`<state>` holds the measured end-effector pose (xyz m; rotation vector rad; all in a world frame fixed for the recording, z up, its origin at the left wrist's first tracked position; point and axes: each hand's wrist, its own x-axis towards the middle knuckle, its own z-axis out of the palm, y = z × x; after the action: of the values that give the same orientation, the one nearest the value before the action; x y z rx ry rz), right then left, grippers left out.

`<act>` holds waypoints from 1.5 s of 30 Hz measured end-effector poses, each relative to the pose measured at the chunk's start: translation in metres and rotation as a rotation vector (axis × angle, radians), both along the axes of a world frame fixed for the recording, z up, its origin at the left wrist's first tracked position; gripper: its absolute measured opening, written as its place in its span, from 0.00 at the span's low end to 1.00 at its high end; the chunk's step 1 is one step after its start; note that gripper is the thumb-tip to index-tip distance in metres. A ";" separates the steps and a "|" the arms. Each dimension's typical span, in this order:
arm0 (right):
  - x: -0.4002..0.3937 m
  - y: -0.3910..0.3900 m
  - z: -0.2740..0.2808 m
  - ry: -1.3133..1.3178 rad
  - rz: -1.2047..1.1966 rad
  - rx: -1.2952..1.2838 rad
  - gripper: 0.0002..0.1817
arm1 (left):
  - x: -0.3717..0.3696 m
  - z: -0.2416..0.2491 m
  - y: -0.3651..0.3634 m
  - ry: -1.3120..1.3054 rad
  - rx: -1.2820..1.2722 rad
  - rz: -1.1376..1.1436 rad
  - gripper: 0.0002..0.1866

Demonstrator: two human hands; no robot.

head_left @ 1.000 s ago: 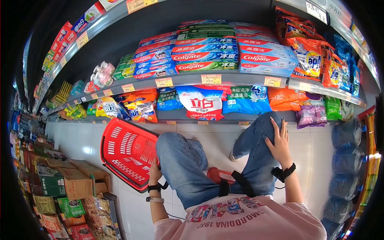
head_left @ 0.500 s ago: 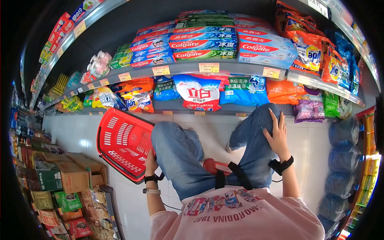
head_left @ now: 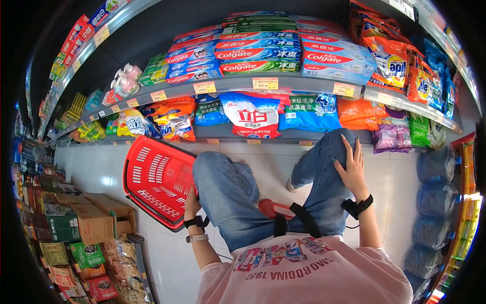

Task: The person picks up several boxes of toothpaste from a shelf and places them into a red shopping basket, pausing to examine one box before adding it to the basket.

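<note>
A red plastic shopping basket [head_left: 152, 172] with slotted walls and black handles stands on the floor beside my left knee. My left hand [head_left: 192, 203] is closed at the basket's near right rim, its fingertips partly hidden between basket and knee. On my right knee [head_left: 331, 152] rests my right hand [head_left: 353, 169], open and empty, with its fingers stretched over the denim. Black straps circle both wrists, and a pale watch [head_left: 197, 237] is on the left one. Facing me on the bottom shelf is a red, white and blue detergent bag [head_left: 251, 115].
Stacked toothpaste boxes [head_left: 240, 54] fill the shelf above, next to orange detergent bags [head_left: 387, 61]. Cardboard boxes [head_left: 93, 223] and packaged snacks [head_left: 121, 268] line the left. Large clear water bottles [head_left: 434, 200] form a row at right. Tiled floor [head_left: 385, 177] lies between.
My view and torso have shifted slightly. Both hands keep their places at the basket and the right knee; the basket and shelf goods stay put.
</note>
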<state>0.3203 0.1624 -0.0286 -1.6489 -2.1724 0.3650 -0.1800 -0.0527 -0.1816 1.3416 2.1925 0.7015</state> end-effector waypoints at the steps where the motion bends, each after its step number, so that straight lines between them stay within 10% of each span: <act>1: 0.000 0.000 0.000 0.003 -0.001 -0.001 0.39 | 0.000 0.001 -0.001 0.003 -0.001 -0.001 0.32; 45: 0.003 0.000 0.002 0.027 0.012 -0.001 0.39 | -0.003 -0.003 -0.001 0.061 -0.138 0.034 0.28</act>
<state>0.3237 0.1621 -0.0264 -1.6227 -2.1629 0.3893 -0.1833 -0.0540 -0.1849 1.2747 2.2714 0.5168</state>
